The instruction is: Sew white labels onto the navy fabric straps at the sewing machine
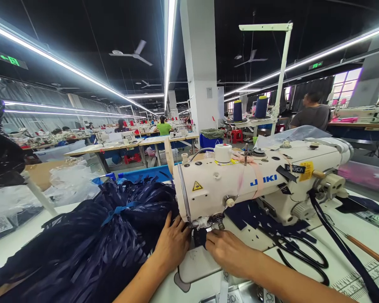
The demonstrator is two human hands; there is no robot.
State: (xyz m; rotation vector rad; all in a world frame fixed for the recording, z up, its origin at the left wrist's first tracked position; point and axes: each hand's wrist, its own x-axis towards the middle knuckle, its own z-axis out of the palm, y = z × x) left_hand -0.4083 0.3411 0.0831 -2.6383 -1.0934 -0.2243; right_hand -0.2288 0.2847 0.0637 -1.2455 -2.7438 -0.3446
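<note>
A white sewing machine with blue lettering stands across the middle. Left of its needle area, my left hand lies with fingers spread on dark navy fabric at the edge of a big pile. My right hand is closed just right of the presser foot, its fingers bent over something too small to make out. Between the hands, a small dark piece sits under the needle area. The large bundle of navy strips, tied with a blue band, fills the left of the table.
Black scissors and navy scraps lie right of my right hand. A brown-handled tool rests at the far right. Clear plastic bags are at the left. A person in grey sits beyond the machine.
</note>
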